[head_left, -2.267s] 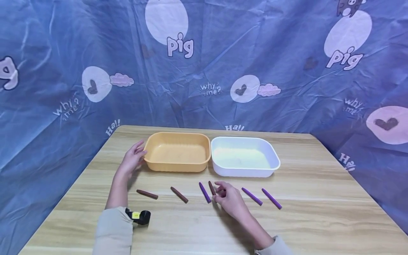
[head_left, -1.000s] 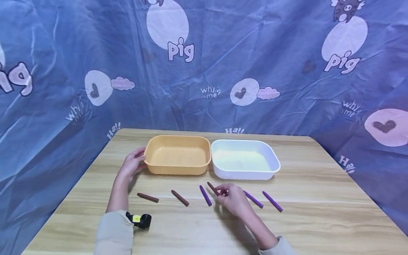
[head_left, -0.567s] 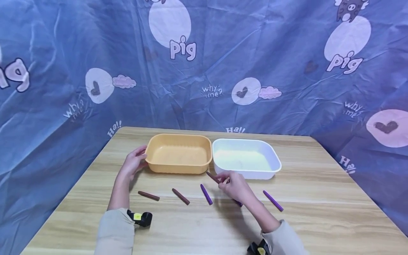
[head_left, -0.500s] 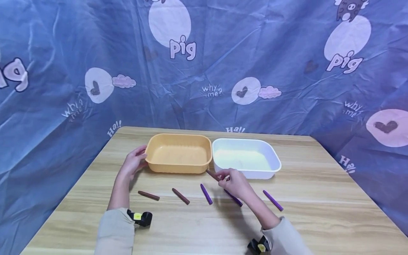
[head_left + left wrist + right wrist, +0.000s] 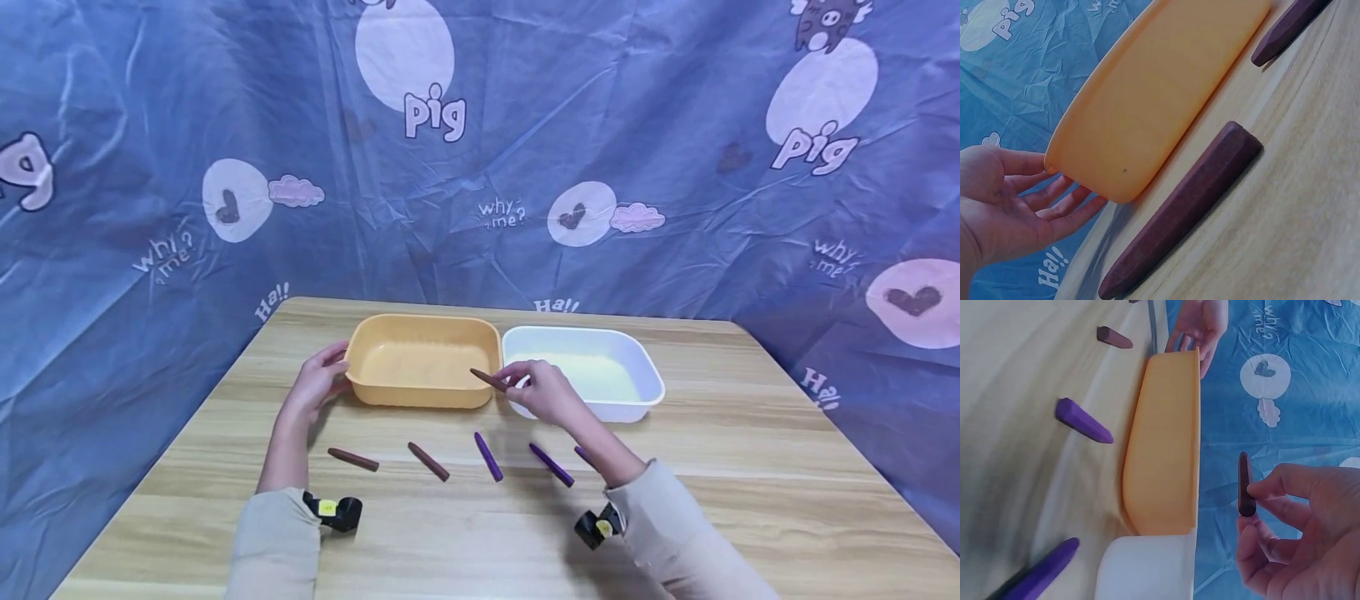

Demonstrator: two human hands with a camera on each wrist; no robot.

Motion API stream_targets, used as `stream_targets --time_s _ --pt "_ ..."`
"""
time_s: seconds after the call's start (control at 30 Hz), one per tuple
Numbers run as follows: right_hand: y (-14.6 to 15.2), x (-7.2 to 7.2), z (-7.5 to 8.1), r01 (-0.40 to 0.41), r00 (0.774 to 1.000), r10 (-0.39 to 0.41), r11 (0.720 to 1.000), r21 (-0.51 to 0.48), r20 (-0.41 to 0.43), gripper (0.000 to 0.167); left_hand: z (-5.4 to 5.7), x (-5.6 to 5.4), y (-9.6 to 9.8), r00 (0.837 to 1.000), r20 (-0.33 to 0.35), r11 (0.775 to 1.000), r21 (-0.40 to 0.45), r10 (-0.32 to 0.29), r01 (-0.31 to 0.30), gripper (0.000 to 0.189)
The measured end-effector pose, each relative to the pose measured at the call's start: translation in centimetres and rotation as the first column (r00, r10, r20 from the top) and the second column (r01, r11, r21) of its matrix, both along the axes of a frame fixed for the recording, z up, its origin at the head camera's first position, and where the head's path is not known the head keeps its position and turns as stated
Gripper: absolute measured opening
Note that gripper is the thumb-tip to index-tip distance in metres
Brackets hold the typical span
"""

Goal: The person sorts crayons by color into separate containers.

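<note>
Between thumb and fingertips my right hand (image 5: pixel 547 392) pinches a brown crayon (image 5: pixel 487 380), its tapered end over the right front corner of the orange tub (image 5: pixel 420 397). In the right wrist view the held crayon (image 5: pixel 1244 487) is raised above rim height. My left hand (image 5: pixel 313 387) touches the tub's left end, thumb at the rim and loosely extended fingers along the outer wall, as the left wrist view shows of that hand (image 5: pixel 1016 200). Two more brown crayons (image 5: pixel 353 459) (image 5: pixel 428 462) lie in front of the tub.
A white tub (image 5: pixel 622 411) stands against the orange tub's right side. Purple crayons (image 5: pixel 488 457) (image 5: pixel 551 465) lie before the tubs, and another purple crayon (image 5: pixel 582 454) is mostly hidden under the right forearm. A blue printed cloth (image 5: pixel 465 250) hangs behind the wooden table (image 5: pixel 450 542).
My right hand has lifted the brown crayon off the table and carried it up to the orange tub's corner. Two purple crayons under the right arm have shifted left. The left hand stays put.
</note>
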State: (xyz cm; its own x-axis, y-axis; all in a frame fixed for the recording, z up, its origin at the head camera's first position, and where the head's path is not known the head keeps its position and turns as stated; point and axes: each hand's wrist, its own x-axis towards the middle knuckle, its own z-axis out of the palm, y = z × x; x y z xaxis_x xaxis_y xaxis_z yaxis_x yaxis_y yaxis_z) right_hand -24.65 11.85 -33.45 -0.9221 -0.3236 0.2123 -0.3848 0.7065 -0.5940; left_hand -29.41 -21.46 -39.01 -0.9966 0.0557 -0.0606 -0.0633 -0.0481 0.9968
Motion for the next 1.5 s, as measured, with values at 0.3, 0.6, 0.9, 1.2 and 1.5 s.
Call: stream_targets --time_s 0.3,0.6,0.9,1.2,1.5 --pt "-2.1 -2.2 1.0 -0.039 0.999 0.038 0.999 0.014 0.025 0.025 0.0 0.0 0.0 1.0 0.003 1.0 -0.004 0.006 -0.006 0.051" --pt "-4.4 -4.9 1.2 -0.078 0.997 0.078 0.996 0.049 0.004 0.025 0.0 0.0 0.1 1.0 0.007 1.0 -0.012 0.015 -0.015 0.051" --pt "-6.7 -7.1 0.9 -0.083 0.995 0.079 0.994 0.064 0.065 0.024 0.0 0.0 -0.1 1.0 0.007 1.0 -0.02 0.019 -0.019 0.051" --pt "-8.3 -8.8 -0.6 -0.152 0.984 0.145 0.986 0.066 0.102 0.026 0.1 0.0 0.2 1.0 0.006 1.0 -0.016 0.019 -0.019 0.051" --pt "-9.0 -10.9 -2.5 -0.16 0.974 0.148 0.985 0.058 0.173 0.03 0.0 -0.1 0.2 0.999 0.006 0.999 -0.009 0.032 -0.031 0.051"
